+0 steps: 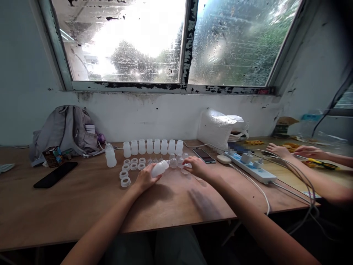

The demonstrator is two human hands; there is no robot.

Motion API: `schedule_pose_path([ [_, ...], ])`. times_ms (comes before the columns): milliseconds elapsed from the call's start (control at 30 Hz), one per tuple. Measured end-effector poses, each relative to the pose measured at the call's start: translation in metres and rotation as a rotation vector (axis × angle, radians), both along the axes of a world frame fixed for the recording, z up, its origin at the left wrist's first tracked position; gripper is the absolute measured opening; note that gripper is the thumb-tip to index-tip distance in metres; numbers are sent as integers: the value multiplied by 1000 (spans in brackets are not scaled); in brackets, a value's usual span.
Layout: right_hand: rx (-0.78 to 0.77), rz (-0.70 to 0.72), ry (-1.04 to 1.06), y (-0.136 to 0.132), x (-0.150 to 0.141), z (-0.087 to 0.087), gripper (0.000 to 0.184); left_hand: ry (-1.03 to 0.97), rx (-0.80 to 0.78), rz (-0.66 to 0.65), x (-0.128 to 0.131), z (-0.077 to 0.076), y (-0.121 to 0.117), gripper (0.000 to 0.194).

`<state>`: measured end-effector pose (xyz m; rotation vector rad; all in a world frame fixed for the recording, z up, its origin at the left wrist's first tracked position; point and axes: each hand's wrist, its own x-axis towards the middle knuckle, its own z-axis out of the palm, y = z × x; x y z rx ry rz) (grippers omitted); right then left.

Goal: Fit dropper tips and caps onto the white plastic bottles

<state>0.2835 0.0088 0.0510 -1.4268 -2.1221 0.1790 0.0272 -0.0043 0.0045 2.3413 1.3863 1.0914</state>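
Observation:
My left hand (pixel 145 179) is wrapped round a frosted white baby bottle (pixel 159 169), tilted with its narrower top end up and to the right. My right hand (pixel 197 166) has its fingers curled at a clear dome cap (pixel 186 168), which they seem to grip. Next to it stand more clear dome caps (pixel 173 161). Several small clear teats (pixel 154 161) show behind the held bottle, partly hidden. White screw rings (pixel 125 181) lie in short rows left of my left hand. Behind them runs a row of open frosted bottles (pixel 149 146). One capped bottle (pixel 110 156) stands apart on the left.
A black phone (pixel 56 175), a small box (pixel 53 156) and a grey backpack (pixel 68 129) are at the left. To the right lie another phone (pixel 204 155), a white power strip (pixel 249 167) with looping cables and a white bag (pixel 216 129). Another person's hands (pixel 278 151) work at the far right.

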Motion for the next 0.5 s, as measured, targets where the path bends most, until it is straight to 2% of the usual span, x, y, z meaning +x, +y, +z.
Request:
schedule_pose_path([
  [100,-139,-180,-249,3,37,4,19,78,57,0,-3,-2,2,47],
  [167,-234,-210,-311,4,53,0,28,131,93,7,-5,-2,3,46],
  [233,-258,-186,-299,4,60,-7,30,176,122,8,-7,-2,4,46],
  [367,-217,-98,-209,3,53,-11,25,210,149,6,-11,-2,7,45],
  [500,-250,46,5,5,29,1,18,211,173,20,-13,-1,9,46],
])
